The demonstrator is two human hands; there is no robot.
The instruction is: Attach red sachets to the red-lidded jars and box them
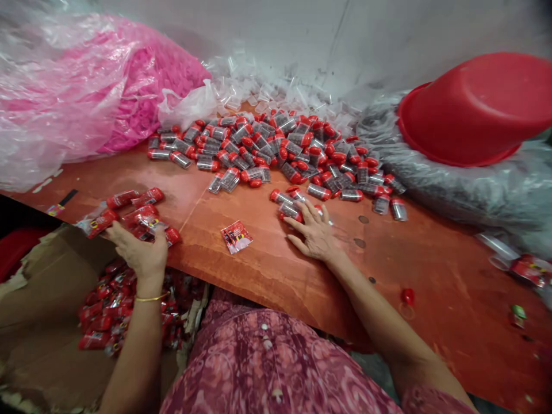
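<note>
A person's right hand, grip wide, touches red-capped clear plastic vials at the heap's near edge on the reddish wooden bench, the left hand, grip flat, covering red foil packets near left; lifting one vial likely needs a pinch.

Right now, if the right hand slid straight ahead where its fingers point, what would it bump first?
Probably the red-capped tubes just ahead of the right hand, at the near edge of the big pile; they look nearly touching.
</note>
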